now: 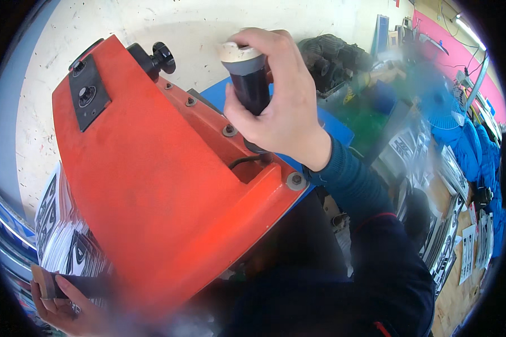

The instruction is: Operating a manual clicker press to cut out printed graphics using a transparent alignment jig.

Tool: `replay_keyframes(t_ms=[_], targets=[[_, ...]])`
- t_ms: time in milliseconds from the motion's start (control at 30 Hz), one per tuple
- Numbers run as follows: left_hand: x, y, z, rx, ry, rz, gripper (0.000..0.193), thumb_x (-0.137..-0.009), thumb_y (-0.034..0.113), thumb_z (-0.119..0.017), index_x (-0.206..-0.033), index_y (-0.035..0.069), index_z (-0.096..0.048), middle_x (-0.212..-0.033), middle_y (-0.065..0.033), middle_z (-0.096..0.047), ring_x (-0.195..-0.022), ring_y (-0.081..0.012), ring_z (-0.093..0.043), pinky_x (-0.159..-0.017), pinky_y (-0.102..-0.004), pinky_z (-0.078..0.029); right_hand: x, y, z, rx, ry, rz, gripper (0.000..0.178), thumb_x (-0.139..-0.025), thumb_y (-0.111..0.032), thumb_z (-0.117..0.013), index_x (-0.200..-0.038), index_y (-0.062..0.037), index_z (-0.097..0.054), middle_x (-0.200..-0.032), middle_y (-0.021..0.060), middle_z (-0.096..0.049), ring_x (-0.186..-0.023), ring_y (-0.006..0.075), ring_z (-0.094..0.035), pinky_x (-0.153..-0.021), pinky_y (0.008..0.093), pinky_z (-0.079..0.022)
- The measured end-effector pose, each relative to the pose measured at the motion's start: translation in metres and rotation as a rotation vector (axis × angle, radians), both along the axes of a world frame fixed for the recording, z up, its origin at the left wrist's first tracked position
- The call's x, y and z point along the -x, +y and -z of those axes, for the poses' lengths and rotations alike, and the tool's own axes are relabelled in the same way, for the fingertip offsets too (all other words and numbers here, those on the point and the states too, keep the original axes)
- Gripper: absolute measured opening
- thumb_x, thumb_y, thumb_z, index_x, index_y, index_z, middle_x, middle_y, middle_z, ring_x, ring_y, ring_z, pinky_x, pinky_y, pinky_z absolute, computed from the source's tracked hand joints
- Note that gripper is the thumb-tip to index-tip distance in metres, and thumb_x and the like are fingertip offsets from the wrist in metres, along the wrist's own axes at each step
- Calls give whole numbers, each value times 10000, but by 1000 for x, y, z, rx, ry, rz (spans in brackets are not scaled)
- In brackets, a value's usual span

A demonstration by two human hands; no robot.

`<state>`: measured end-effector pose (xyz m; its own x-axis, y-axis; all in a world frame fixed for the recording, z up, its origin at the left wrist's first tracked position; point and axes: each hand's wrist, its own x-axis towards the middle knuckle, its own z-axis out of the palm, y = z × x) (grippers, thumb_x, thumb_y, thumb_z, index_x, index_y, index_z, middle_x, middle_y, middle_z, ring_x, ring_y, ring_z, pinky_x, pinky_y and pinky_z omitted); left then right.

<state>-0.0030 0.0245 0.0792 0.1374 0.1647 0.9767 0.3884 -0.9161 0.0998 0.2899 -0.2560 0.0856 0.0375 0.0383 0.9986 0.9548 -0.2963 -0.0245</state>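
The black tube (249, 90) is near the top middle of the frame. It leans a little and has a grey ring and a cream cap on top. Its low end goes behind the fingers, so I cannot tell what it touches there.

Around it, the red machine (135, 180) fills the left and middle. Its sloping edge runs just below the tube, with bolts along it. Above the tube and to its left there is open room in front of the pale wall (199, 33). A blue board (334, 126) sticks out past the machine's edge.

Black shapes are printed on a stack of white sheets (56, 241) at the lower left. More printed sheets (468, 253) lie on the tan tabletop (452, 295) at the right.

The right hand (284, 98) is closed around the tube from its right side, with the thumb low and a finger over the cap. At the bottom left, the left hand (67, 306) holds a dark bar (90, 285) with a tan end. That bar sits right by the machine's low corner, where the picture is blurry.
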Motion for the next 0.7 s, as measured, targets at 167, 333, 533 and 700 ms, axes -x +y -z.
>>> replay_keyframes(t_ms=[167,333,533,700], targets=[[-2,1,3,10,14,-1,469,-951,212,-580,-1337,19,-395,-1254,-199,-539,-1059,-282,-637,-843,-371,-603,-1,1,3,4,46,3,521,-654,11,-675,-1146,-74,-526,-992,87,-558,-813,211,-588,-621,280,-508],[-1,7,8,14,-7,9,475,-960,204,-562,-1357,25,-371,-1299,-194,-521,-1051,-300,-640,-864,-381,-593,-3,0,4,16,58,-50,568,-664,15,-678,-1202,-74,-519,-1037,89,-558,-834,207,-589,-659,283,-513],[-12,-15,6,37,-70,399,864,-862,251,-720,-1499,86,-160,-1155,-160,-564,-900,-225,-627,-692,-327,-531,-13,1,0,46,37,-116,588,-735,-114,-691,-1281,-46,-482,-1110,123,-554,-886,245,-599,-686,313,-506],[-3,6,23,-228,140,-107,931,-878,521,-611,-1520,89,-93,-1429,-268,-368,-1291,-430,-414,-1030,-541,-392,-34,-4,1,-61,94,-82,727,-677,-153,-717,-1336,-153,-410,-995,136,-547,-790,338,-616,-664,407,-523]])
